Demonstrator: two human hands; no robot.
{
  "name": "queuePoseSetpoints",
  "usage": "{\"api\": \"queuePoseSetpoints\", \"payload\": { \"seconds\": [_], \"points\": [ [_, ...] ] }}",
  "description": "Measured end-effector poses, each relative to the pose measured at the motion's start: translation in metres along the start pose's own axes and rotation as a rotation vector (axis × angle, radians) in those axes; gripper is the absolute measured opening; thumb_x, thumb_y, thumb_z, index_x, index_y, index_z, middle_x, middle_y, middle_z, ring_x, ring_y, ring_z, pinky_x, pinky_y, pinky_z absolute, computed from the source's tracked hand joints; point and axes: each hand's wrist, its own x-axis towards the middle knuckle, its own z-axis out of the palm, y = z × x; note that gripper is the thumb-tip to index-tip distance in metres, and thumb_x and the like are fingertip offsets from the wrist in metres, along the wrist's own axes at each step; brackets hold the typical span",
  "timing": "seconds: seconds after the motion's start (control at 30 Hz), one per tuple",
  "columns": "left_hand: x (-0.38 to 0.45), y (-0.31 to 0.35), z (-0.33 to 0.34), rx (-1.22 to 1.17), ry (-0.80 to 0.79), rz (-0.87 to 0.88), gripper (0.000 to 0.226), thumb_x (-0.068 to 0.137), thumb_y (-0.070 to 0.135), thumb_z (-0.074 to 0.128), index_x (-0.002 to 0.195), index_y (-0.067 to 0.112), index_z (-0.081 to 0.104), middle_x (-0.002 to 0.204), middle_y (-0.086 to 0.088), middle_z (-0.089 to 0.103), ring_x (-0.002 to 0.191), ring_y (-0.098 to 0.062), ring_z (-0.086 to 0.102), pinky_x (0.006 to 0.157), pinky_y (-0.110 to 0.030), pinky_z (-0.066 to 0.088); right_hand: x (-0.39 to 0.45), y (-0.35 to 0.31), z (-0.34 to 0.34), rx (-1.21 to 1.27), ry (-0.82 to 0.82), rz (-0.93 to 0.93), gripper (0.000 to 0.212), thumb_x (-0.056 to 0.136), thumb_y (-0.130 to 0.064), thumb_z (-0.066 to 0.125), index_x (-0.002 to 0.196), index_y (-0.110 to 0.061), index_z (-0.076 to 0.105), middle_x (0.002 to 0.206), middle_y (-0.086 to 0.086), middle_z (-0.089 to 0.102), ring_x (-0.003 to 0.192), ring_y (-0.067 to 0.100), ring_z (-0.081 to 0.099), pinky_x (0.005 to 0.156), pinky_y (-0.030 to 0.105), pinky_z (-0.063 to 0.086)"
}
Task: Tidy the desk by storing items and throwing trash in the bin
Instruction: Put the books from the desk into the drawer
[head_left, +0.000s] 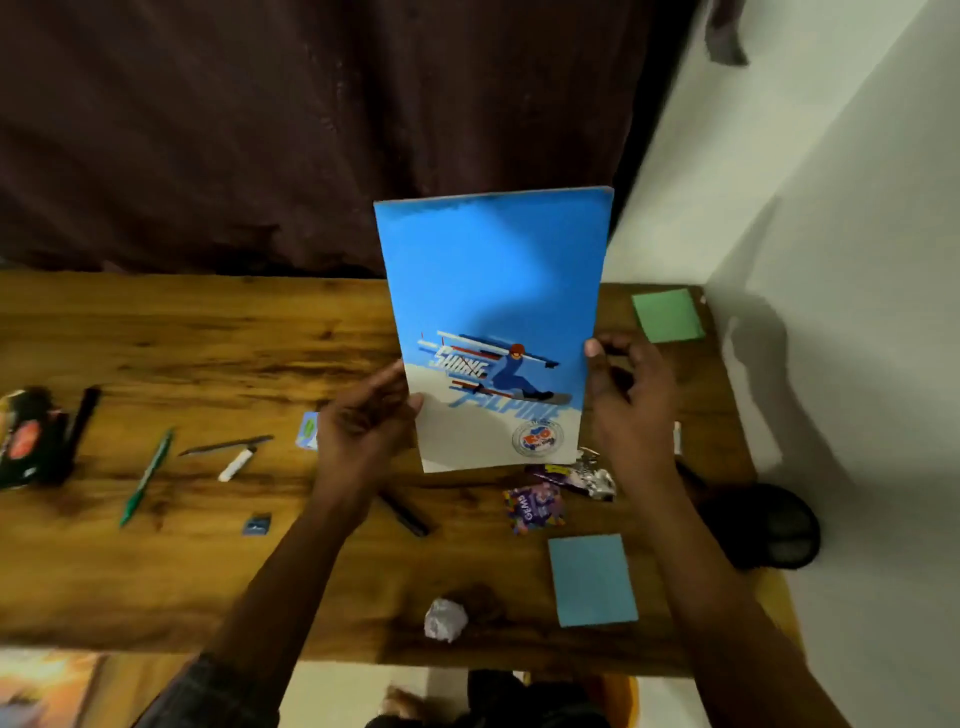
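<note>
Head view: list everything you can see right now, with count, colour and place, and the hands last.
notebook: 1, blue cover with skier picture, held upright above the desk
desk: 1, brown wood, against a dark curtain
sticky pads: 2, green at far right corner, blue near front right
crumpled paper ball: 1, white, front edge
candy wrappers: 2, purple and purple-silver, below the notebook
green pen: 1, left
pencil: 1, dark, left of centre
black marker: 1, centre
pouch: 1, black, far left
bin: 1, black, on the floor right of the desk
left hand: grip on the notebook's left edge
right hand: grip on its right edge
</note>
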Motion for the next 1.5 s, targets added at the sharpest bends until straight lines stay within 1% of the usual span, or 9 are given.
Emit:
{"api": "queuePoseSetpoints", "payload": {
  "seconds": [0.13, 0.37, 0.57, 0.67, 0.87, 1.03, 1.17, 1.33, 1.5],
  "points": [
    [-0.035, 0.022, -0.077, 0.012, 0.087, 0.010, 0.047, 0.090, -0.011, 0.067, 0.122, 0.022, 0.069, 0.104, 0.009, 0.079, 0.101, -0.008, 0.071, 0.085, -0.029, 0.062, -0.039, -0.019, 0.058, 0.028, -0.144, 0.010, 0.003, 0.099, -0.037, 0.062, 0.098, -0.034, 0.064, 0.093, -0.015, 0.070, 0.088, 0.000, 0.066, 0.077, 0.020, 0.052],
    [-0.153, 0.015, -0.225, -0.030, 0.256, -0.068, 0.046, 0.089, -0.009, 0.068, 0.132, 0.009, 0.067, 0.116, -0.012, 0.077, 0.101, -0.016, 0.068, 0.089, -0.039, 0.062, -0.169, -0.058, 0.142, -0.004, -0.416, -0.003, 0.008, 0.099, -0.022, 0.064, 0.098, -0.016, 0.068, 0.090, -0.014, 0.071, 0.080, -0.012, 0.064, 0.064, 0.007, 0.046],
    [-0.264, -0.001, -0.331, -0.059, 0.395, -0.130, 0.047, 0.093, -0.007, 0.066, 0.137, 0.011, 0.064, 0.117, -0.017, 0.074, 0.097, -0.022, 0.069, 0.073, -0.036, 0.064, -0.292, -0.080, 0.193, -0.002, -0.580, 0.054, 0.006, 0.098, -0.025, 0.066, 0.094, -0.021, 0.067, 0.089, -0.018, 0.070, 0.081, -0.009, 0.065, 0.073, 0.015, 0.050],
    [-0.319, -0.001, -0.371, -0.025, 0.454, -0.176, 0.045, 0.095, -0.003, 0.066, 0.134, 0.020, 0.067, 0.101, -0.004, 0.078, 0.079, -0.010, 0.069, 0.062, -0.027, 0.057, -0.353, -0.092, 0.212, 0.050, -0.676, 0.184, 0.008, 0.098, -0.027, 0.067, 0.094, -0.021, 0.069, 0.094, -0.009, 0.075, 0.089, 0.007, 0.069, 0.079, 0.032, 0.055],
    [-0.387, -0.011, -0.419, 0.031, 0.524, -0.266, 0.037, 0.099, -0.005, 0.060, 0.116, 0.025, 0.073, 0.071, 0.011, 0.064, 0.064, -0.006, 0.056, 0.051, -0.023, 0.042, -0.424, -0.087, 0.231, -0.057, -0.832, 0.351, 0.016, 0.093, -0.041, 0.070, 0.099, -0.026, 0.071, 0.095, -0.003, 0.078, 0.080, 0.015, 0.065, 0.064, 0.032, 0.047],
    [-0.413, -0.025, -0.443, -0.016, 0.590, -0.392, 0.032, 0.098, -0.003, 0.060, 0.099, 0.024, 0.075, 0.080, 0.017, 0.076, 0.072, -0.007, 0.066, 0.055, -0.027, 0.044, -0.454, -0.088, 0.246, -0.104, -0.882, 0.416, 0.012, 0.094, -0.025, 0.073, 0.098, -0.013, 0.072, 0.086, 0.007, 0.076, 0.052, 0.004, 0.051, 0.041, 0.015, 0.037],
    [-0.418, -0.039, -0.462, -0.070, 0.620, -0.491, 0.029, 0.097, -0.002, 0.060, 0.111, 0.017, 0.077, 0.091, 0.004, 0.081, 0.083, -0.015, 0.069, 0.073, -0.035, 0.051, -0.468, -0.082, 0.264, -0.062, -0.913, 0.500, 0.015, 0.092, -0.017, 0.074, 0.092, -0.003, 0.071, 0.078, 0.012, 0.073, 0.037, 0.002, 0.046, 0.034, 0.014, 0.032],
    [-0.398, -0.061, -0.494, -0.043, 0.627, -0.566, 0.028, 0.095, 0.000, 0.065, 0.110, 0.020, 0.076, 0.103, -0.002, 0.080, 0.091, -0.019, 0.070, 0.071, -0.030, 0.056, -0.478, -0.054, 0.298, -0.125, -0.888, 0.623, 0.022, 0.090, -0.023, 0.077, 0.094, -0.003, 0.069, 0.090, 0.023, 0.076, 0.042, 0.009, 0.042, 0.036, 0.019, 0.030],
    [-0.350, -0.076, -0.533, 0.084, 0.597, -0.567, 0.027, 0.094, -0.004, 0.066, 0.101, 0.020, 0.077, 0.077, 0.011, 0.078, 0.076, -0.014, 0.068, 0.072, -0.033, 0.056, -0.488, -0.035, 0.339, -0.131, -0.877, 0.666, 0.012, 0.092, -0.022, 0.074, 0.096, -0.011, 0.073, 0.077, 0.012, 0.068, 0.051, 0.012, 0.046, 0.040, 0.020, 0.033]
  ]
}}
